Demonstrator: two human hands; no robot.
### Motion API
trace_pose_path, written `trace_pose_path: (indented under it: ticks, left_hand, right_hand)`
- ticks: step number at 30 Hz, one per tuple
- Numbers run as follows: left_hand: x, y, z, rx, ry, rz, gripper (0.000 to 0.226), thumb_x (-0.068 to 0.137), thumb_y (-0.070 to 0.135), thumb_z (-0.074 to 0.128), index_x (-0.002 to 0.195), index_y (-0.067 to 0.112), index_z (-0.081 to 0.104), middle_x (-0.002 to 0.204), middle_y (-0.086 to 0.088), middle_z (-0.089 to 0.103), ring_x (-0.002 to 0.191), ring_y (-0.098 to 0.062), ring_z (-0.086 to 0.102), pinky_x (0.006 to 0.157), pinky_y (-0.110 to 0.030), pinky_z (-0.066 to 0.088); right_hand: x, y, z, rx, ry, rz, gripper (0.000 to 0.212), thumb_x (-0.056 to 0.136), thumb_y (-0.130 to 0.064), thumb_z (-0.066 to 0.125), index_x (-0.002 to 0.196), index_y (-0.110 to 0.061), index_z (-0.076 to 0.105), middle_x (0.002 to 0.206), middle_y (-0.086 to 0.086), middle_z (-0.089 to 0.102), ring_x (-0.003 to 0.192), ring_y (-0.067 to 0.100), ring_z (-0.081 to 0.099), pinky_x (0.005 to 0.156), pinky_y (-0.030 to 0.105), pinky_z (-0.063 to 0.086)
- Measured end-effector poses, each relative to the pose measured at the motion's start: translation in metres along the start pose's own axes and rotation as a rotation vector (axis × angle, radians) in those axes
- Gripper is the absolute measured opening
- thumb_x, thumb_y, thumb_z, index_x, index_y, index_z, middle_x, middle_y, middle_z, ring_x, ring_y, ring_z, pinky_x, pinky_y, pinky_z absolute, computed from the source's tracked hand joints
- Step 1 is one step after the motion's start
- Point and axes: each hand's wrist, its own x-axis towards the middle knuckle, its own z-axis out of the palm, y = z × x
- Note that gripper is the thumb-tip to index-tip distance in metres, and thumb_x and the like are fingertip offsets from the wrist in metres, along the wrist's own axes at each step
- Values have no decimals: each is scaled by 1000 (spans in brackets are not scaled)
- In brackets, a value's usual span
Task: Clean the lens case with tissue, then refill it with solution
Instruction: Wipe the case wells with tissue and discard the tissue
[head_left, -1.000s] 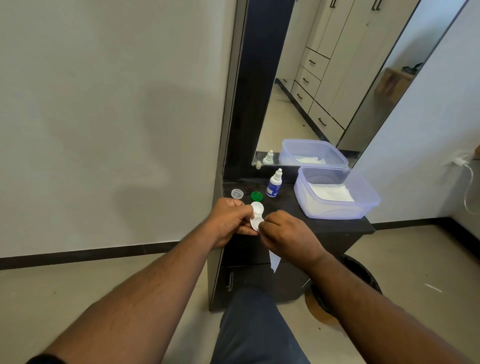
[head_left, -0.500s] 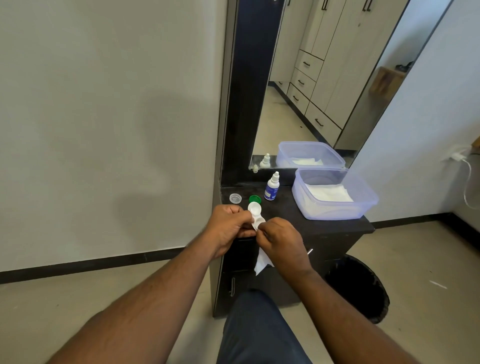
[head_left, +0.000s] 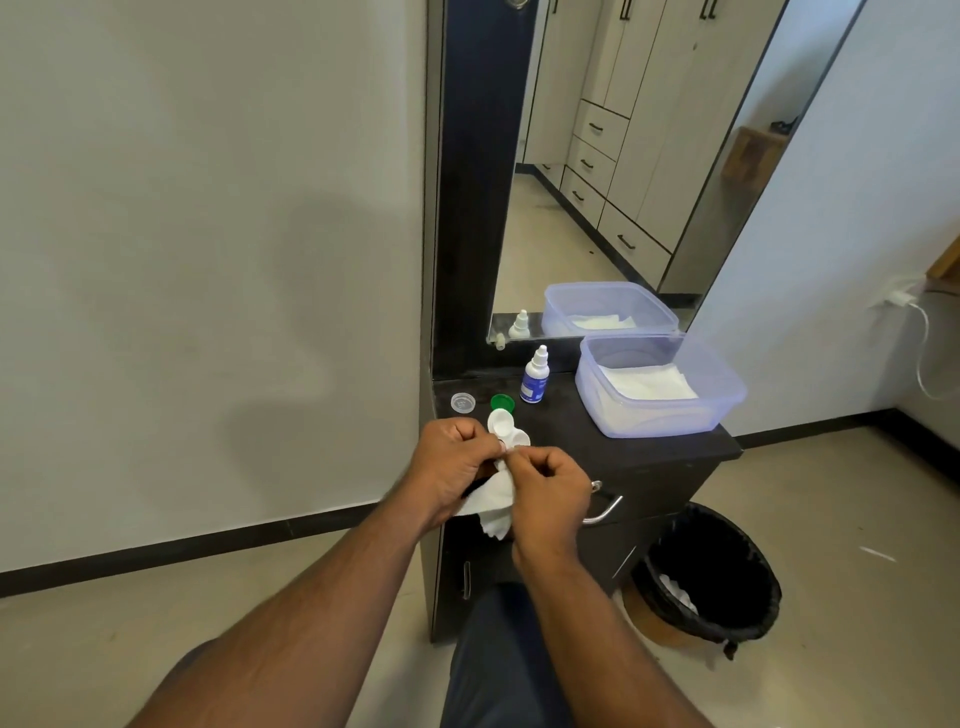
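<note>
Lens case (head_left: 503, 427) pinched with tissue (head_left: 491, 506) over worktop (head_left: 623, 447) front-left edge | left hand (head_left: 457, 462), right hand (head_left: 550, 488) fingers closed on both (caps off) | solution bottle (head_left: 535, 376) upright near back edge

Black-lined bin (head_left: 711, 577) on floor beside dark cabinet (head_left: 649, 470)

A home dressing room: tall mirror (head_left: 613, 171) over a dark cabinet (head_left: 649, 467), reflecting wardrobe drawers (head_left: 597, 156).

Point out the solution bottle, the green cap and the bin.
solution bottle (head_left: 534, 383): head view, on its blue label.
green cap (head_left: 502, 402): head view, on its top.
bin (head_left: 768, 610): head view, on its black liner's right rim.
</note>
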Motion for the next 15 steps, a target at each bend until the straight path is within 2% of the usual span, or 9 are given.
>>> trace_pose_path:
  ticks: [2, 4, 6, 7, 9, 12, 14, 15]
  left_hand:
    - [0, -2, 0, 35, 17, 17, 14, 76, 4, 71, 66, -4, 64, 64, -16, 60, 59, -20, 54, 55, -29, 45]
    - [1, -2, 0, 10, 42, 14, 13, 73, 2, 71, 64, 0, 62, 63, -16, 58, 59, -21, 53, 55, -29, 44]
    - [2, -1, 0, -31, 66, -4, 13, 73, 0, 70, 65, 1, 60, 68, -19, 59, 65, -24, 56, 57, -30, 45]
    - [3, 0, 0, -47, 61, -16, 14, 75, -1, 69, 65, 2, 59, 71, -19, 60, 67, -25, 58, 58, -30, 47]
    - [2, 3, 1, -82, 2, -34, 17, 80, -4, 64, 66, 3, 57, 77, -21, 63, 69, -24, 65, 59, -29, 55]
    - [-1, 10, 3, -56, -109, -56, 7, 84, -6, 62, 78, -3, 60, 86, -27, 67, 74, -28, 70, 62, -32, 61]
    - [-1, 14, 1, -32, -163, -81, 4, 84, -4, 63, 87, -7, 62, 88, -28, 68, 71, -27, 71, 63, -32, 62]
    - [0, 15, 0, -33, -186, -96, 6, 85, -3, 64, 89, -8, 63, 87, -27, 69, 70, -27, 71, 64, -32, 62]
  right_hand:
    - [-2, 0, 3, 160, 25, 94, 10, 77, 1, 71, 71, -7, 68, 72, 8, 69, 68, 19, 63, 71, 40, 57]
    - [-1, -4, 1, 405, 35, 196, 8, 80, 4, 68, 75, -3, 67, 73, 10, 69, 69, 20, 63, 70, 37, 57]
    - [5, -9, -7, 550, 24, 198, 8, 82, 4, 66, 80, -4, 67, 77, 8, 70, 73, 19, 65, 69, 31, 57]
    - [9, -12, -13, 519, -5, 144, 8, 82, 2, 67, 82, -6, 69, 79, 6, 71, 75, 18, 66, 70, 30, 57]
    - [18, -20, -29, 234, -121, -113, 10, 83, -3, 69, 91, -9, 72, 84, 2, 73, 78, 10, 67, 73, 24, 56]
    - [38, -32, -50, -361, -390, -752, 17, 81, -4, 72, 98, -9, 72, 96, -4, 69, 88, 4, 63, 79, 11, 48]
    - [53, -37, -55, -700, -557, -1101, 20, 76, -1, 75, 95, -7, 73, 97, 2, 68, 90, 10, 62, 80, 15, 47]
    - [59, -39, -56, -837, -629, -1204, 22, 74, -1, 77, 94, -7, 73, 98, 6, 69, 90, 16, 63, 79, 19, 48]
